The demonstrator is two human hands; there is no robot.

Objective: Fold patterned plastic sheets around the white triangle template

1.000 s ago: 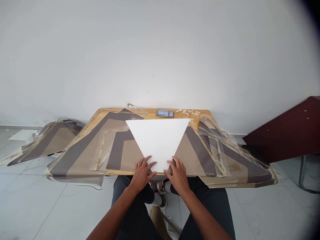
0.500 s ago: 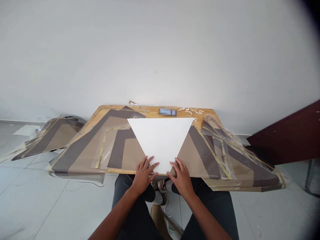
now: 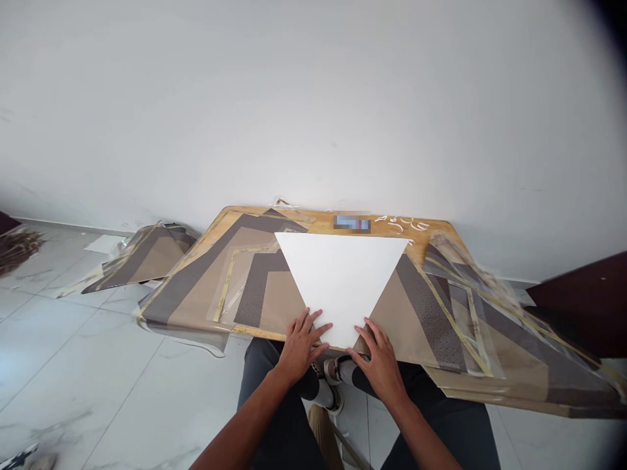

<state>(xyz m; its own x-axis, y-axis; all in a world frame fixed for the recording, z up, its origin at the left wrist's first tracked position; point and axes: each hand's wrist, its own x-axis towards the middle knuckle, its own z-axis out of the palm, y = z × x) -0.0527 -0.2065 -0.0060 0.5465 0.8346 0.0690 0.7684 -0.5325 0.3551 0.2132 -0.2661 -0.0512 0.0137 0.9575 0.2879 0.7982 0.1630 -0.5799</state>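
A white tapered sheet (image 3: 343, 281), wide at the far side and narrow toward me, lies on brown patterned sheets (image 3: 284, 287) with darker bands. My left hand (image 3: 300, 343) rests on its near left edge, fingers spread. On the near right edge lies my right hand (image 3: 379, 356), its fingers also spread and touching the sheet. Neither hand grips anything. Underneath is a wooden table (image 3: 321, 222), whose front edge runs just below my hands.
A pixelated box-like item (image 3: 351, 222) and curled white scraps (image 3: 420, 226) lie along the table's back. Plastic-covered brown sheets (image 3: 519, 352) overhang the right side. More brown sheets (image 3: 147, 254) stand at the left. A wall (image 3: 313, 117) rises behind the table.
The view has shifted, so the table and sheets appear farther right. Both hands stay in place on the white sheet.
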